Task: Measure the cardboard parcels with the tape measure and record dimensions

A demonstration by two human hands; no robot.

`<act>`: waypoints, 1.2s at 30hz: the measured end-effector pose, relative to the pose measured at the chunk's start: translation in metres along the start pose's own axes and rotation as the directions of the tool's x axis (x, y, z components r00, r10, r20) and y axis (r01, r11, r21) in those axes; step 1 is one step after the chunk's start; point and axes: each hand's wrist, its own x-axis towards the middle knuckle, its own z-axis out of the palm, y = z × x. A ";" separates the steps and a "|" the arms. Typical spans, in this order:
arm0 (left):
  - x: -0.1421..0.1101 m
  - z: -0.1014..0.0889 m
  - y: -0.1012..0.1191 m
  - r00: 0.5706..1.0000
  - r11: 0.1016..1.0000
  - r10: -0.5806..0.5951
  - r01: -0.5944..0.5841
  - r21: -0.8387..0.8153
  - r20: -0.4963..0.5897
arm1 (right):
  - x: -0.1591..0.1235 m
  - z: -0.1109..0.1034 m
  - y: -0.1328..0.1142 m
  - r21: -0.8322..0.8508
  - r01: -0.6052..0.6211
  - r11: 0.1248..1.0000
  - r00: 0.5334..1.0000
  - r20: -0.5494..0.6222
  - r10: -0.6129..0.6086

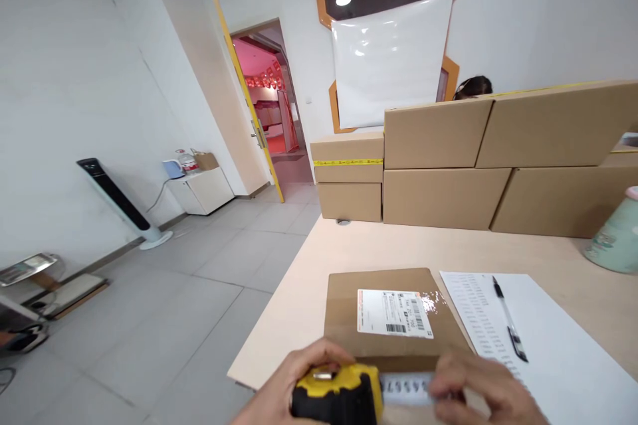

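The left hand [292,378] grips a yellow-and-black tape measure [339,393] and the right hand [491,388] pinches its white numbered blade [406,388] — stretched left to right before the brown cardboard box [389,346] on the pale table [282,345], just beyond both hands.

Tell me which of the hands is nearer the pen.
Right. The right hand, on the blade, is close below the pen in view; the left hand holds the tape measure, farther left.
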 end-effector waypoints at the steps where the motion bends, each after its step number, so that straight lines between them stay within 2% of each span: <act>1: 0.001 -0.010 -0.004 0.999 0.999 0.043 -0.043 -0.017 0.015 | 0.001 -0.012 0.008 0.012 -0.077 0.997 0.993 -0.083 0.078; 3: 0.005 -0.032 -0.013 0.989 0.989 0.145 -0.145 -0.026 0.011 | 0.005 -0.036 0.029 0.056 -0.257 0.965 0.929 -0.260 0.262; 6: 0.011 -0.067 -0.023 0.971 0.982 0.189 -0.184 0.048 -0.143 | 0.013 -0.061 0.060 0.086 -0.379 0.922 0.857 -0.344 0.384; 8: 0.015 -0.083 -0.029 0.968 0.989 0.145 -0.141 0.035 -0.205 | 0.018 -0.063 0.076 0.079 -0.427 0.901 0.839 -0.338 0.427; 11: 0.022 -0.094 -0.035 0.973 0.997 0.067 -0.075 -0.029 -0.222 | 0.021 -0.051 0.089 0.082 -0.464 0.882 0.826 -0.319 0.464; 13: 0.027 -0.098 -0.039 0.971 0.998 0.031 -0.045 -0.054 -0.236 | 0.020 -0.042 0.094 0.084 -0.456 0.886 0.830 -0.318 0.458; 16: 0.035 -0.107 -0.042 0.971 0.999 0.006 -0.014 -0.032 -0.239 | 0.018 -0.034 0.098 0.032 -0.399 0.917 0.866 -0.316 0.388; 20: 0.047 -0.124 -0.036 0.986 0.998 0.011 -0.001 0.061 -0.168 | 0.017 -0.031 0.103 -0.022 -0.313 0.949 0.909 -0.296 0.293; 26: 0.055 -0.134 -0.020 0.997 0.994 -0.031 0.038 0.101 -0.071 | 0.017 -0.028 0.105 -0.040 -0.298 0.954 0.917 -0.291 0.274; 32: 0.052 -0.135 -0.040 0.994 0.998 -0.052 0.056 0.037 -0.091 | 0.015 -0.028 0.103 -0.103 -0.278 0.955 0.937 -0.246 0.247; 36: 0.050 -0.138 -0.048 0.994 0.999 -0.049 0.050 0.005 -0.102 | 0.014 -0.026 0.101 -0.123 -0.293 0.948 0.935 -0.243 0.257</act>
